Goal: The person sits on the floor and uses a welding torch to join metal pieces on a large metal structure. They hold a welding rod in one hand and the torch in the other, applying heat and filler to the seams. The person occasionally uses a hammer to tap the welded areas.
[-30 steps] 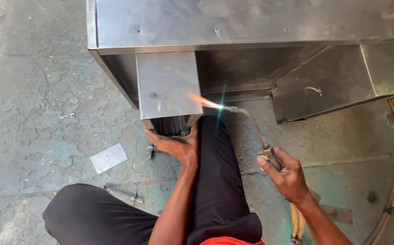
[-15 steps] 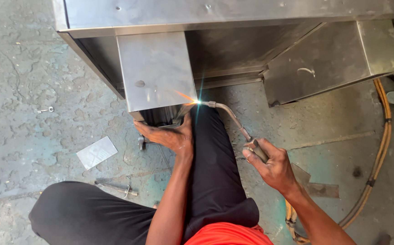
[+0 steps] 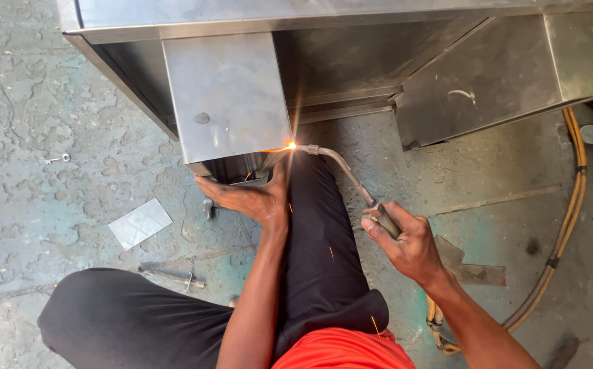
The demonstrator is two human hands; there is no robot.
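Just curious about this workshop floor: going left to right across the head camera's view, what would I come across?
Small wrench → flat metal scrap → left hand under the steel panel → spark → torch → right hand → orange hose.

The metal cabinet [image 3: 337, 75] stands ahead; a metal scrap [image 3: 140, 223] lies left, hoses [image 3: 569, 225] right, on the floor [image 3: 50, 96].

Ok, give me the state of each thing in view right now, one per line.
Torch: lit, flame at the panel's lower corner, sparks flying.
Right hand: closed around the torch handle.
Left hand: pressed against the dark piece under the steel panel.
Hose: lying curved on the floor.
Metal sheet offcut: flat on the floor.
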